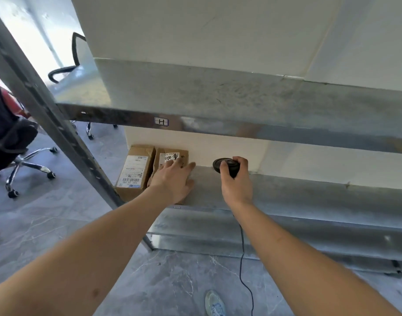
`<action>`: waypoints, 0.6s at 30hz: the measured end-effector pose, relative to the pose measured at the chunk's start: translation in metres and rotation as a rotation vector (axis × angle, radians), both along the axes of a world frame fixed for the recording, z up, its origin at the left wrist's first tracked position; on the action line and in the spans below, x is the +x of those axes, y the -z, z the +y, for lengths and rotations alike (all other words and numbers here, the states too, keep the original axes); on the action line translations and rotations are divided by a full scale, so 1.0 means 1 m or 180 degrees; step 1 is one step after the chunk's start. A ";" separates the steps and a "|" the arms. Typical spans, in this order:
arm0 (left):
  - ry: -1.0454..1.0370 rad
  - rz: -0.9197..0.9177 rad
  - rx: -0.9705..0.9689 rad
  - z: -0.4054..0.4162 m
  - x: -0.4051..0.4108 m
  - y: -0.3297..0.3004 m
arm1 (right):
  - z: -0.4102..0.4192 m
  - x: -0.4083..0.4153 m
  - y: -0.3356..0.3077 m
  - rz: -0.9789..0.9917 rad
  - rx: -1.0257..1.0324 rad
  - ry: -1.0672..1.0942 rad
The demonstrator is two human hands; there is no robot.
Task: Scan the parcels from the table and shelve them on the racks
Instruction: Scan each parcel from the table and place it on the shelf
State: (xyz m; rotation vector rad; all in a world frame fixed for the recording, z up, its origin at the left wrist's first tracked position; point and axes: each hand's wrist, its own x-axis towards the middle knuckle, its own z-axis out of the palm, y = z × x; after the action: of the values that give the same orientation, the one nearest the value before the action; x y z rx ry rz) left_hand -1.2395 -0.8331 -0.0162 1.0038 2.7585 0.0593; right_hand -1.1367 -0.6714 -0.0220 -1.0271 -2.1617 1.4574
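Two cardboard parcels stand side by side at the left end of a metal rack shelf (286, 192). The left parcel (133, 169) shows a white shipping label with a barcode. The right parcel (170, 157) carries a white label with handwritten marks. My left hand (174, 181) lies flat with straight fingers on top of the right parcel. To its right, my right hand (236, 179) grips a black handheld scanner (226, 166) over the shelf, its cable hanging down toward the floor.
An upper rack shelf (218, 103) marked "H" hangs just above the hands. A slanted metal upright (59, 133) stands at the left. An office chair (20, 156) sits on the grey floor at far left. My shoe (215, 303) shows below.
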 end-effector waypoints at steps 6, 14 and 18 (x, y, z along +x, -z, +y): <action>0.0569 0.0097 0.0102 0.015 0.038 -0.037 | -0.006 0.057 -0.029 0.0270 0.0028 0.0566; 0.1418 0.0367 0.0270 0.067 0.115 -0.081 | 0.010 0.166 -0.076 0.0491 0.0286 0.1407; 0.1813 0.0468 0.0405 0.104 0.170 -0.101 | 0.029 0.234 -0.097 0.0514 0.0316 0.1801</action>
State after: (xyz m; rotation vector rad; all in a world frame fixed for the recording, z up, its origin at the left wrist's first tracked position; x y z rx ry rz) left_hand -1.0690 -0.7292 0.0846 1.8516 2.5004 0.0761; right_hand -0.9031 -0.6423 0.0747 -1.2962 -1.6266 1.1082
